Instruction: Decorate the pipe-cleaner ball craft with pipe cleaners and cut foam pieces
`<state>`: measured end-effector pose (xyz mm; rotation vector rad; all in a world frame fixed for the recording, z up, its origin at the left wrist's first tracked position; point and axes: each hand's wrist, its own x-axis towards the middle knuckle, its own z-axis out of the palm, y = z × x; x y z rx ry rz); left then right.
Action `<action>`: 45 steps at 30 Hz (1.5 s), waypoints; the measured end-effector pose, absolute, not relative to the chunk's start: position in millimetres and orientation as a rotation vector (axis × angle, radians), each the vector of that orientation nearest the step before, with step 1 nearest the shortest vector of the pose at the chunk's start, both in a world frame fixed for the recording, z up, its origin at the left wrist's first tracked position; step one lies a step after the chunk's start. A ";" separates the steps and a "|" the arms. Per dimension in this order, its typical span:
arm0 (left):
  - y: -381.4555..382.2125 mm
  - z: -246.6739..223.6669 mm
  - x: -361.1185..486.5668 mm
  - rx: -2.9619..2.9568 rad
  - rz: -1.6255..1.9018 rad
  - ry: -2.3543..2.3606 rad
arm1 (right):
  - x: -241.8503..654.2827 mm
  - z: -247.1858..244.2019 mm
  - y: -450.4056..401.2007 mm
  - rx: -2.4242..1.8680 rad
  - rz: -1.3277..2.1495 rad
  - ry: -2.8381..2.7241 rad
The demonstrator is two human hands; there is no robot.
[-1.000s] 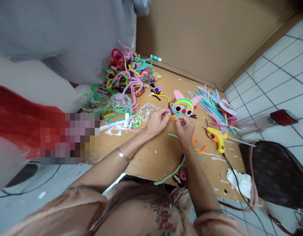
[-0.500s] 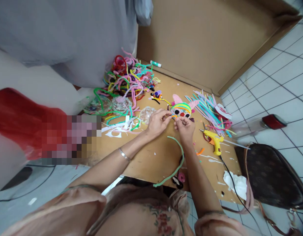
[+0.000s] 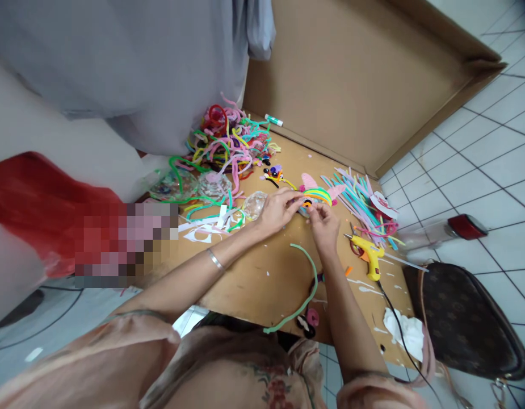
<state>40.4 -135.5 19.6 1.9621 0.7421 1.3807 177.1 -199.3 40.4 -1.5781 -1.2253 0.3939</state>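
At the middle of the table, my left hand (image 3: 278, 213) pinches a short orange pipe cleaner (image 3: 307, 202) from the left. My right hand (image 3: 324, 225) closes on it from the right. It is curled, with something small and dark at its centre. Just behind my fingers is a decorated figure (image 3: 317, 194) with pink ears and a yellow, green and orange striped band; its lower part is hidden by my hands. Nearer my body lies a curved pale-green pipe cleaner (image 3: 312, 290) on the table.
Right of my hands lie a yellow glue gun (image 3: 368, 254) and a bundle of pastel pipe cleaners (image 3: 351, 190). A tangled pipe-cleaner heap (image 3: 228, 139) sits back left, near clear plastic pieces (image 3: 254, 204). A brown handbag (image 3: 466, 321) and white tissue (image 3: 404, 332) are at the right.
The orange pipe cleaner, seen as a short strip between my fingers before, now looks curled. My hands have moved slightly over the figure, covering its eyes and nose. The camera view has shifted a little.
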 end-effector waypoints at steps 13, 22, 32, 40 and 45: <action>-115.6 30.0 49.6 1.900 1.119 0.810 | 185.8 63.5 -181.2 -1.732 -0.036 -1.744; -97.8 39.1 63.0 1.213 0.887 0.877 | 193.6 53.3 -185.6 -1.707 -0.418 -1.728; -99.2 38.7 64.4 1.065 0.812 0.790 | 180.8 37.8 -173.0 -1.852 -0.561 -1.738; -94.9 32.1 66.2 1.146 0.754 0.805 | 184.7 35.9 -168.8 -1.813 -0.473 -1.713; -90.2 21.3 71.7 1.180 0.844 0.870 | 184.8 36.1 -170.9 -1.846 -0.504 -1.728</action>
